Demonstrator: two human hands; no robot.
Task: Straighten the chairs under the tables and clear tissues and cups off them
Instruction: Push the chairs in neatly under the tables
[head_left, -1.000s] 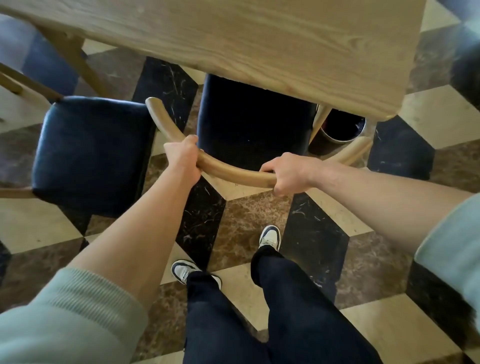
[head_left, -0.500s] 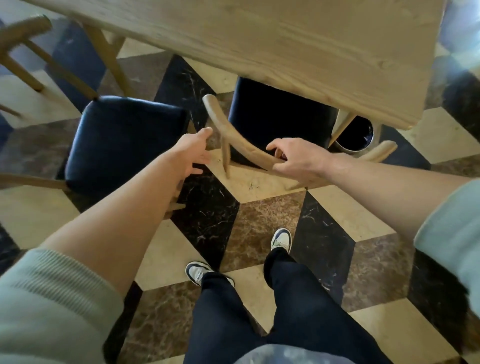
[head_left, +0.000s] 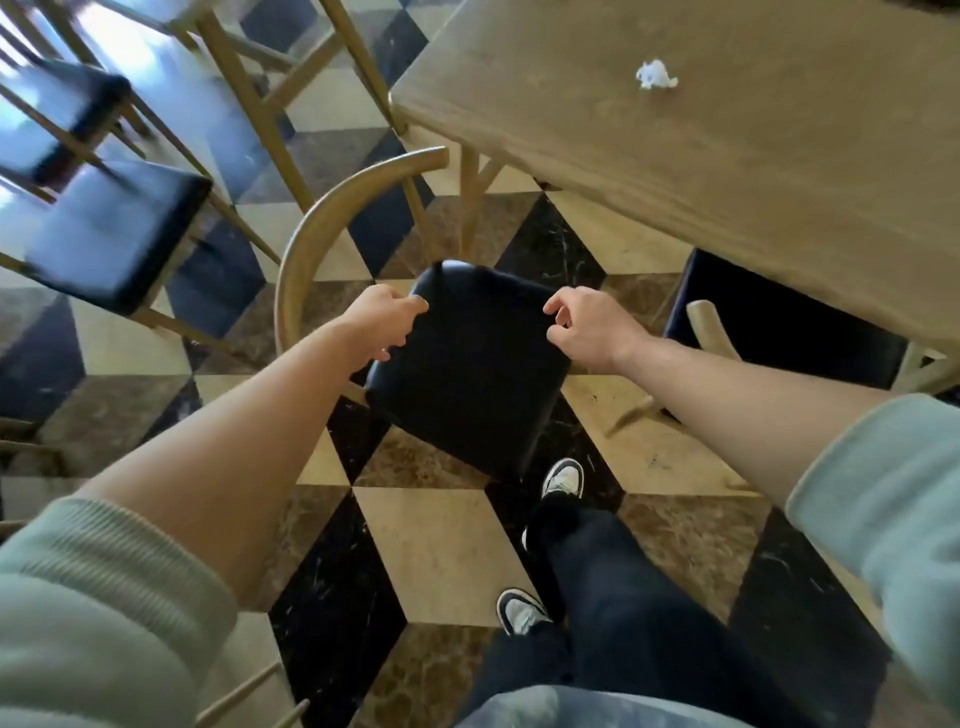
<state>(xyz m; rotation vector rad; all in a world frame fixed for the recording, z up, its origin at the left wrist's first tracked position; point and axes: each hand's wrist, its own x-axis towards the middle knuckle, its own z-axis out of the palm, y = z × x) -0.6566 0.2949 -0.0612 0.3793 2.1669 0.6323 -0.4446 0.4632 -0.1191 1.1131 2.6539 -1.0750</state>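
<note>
A chair with a black padded seat (head_left: 467, 374) and a curved wooden back (head_left: 311, 228) stands on the floor in front of me, out from the wooden table (head_left: 727, 130) and turned at an angle to it. My left hand (head_left: 382, 317) grips the seat's far left corner, thumb on top. At the seat's far right corner my right hand (head_left: 592, 327) has curled, spread fingers and holds nothing. A crumpled white tissue (head_left: 654, 77) lies on the tabletop. A second black-seated chair (head_left: 779, 322) sits tucked under the table on the right.
More wooden chairs with dark seats (head_left: 114, 234) and the legs of another table (head_left: 249, 104) crowd the left and far left. My feet (head_left: 561, 478) stand just behind the chair on the checkered stone floor.
Both hands left the tucked chair's curved back. I turned left, and they now reach to the seat of the neighbouring chair; the tabletop with the tissue has come into view.
</note>
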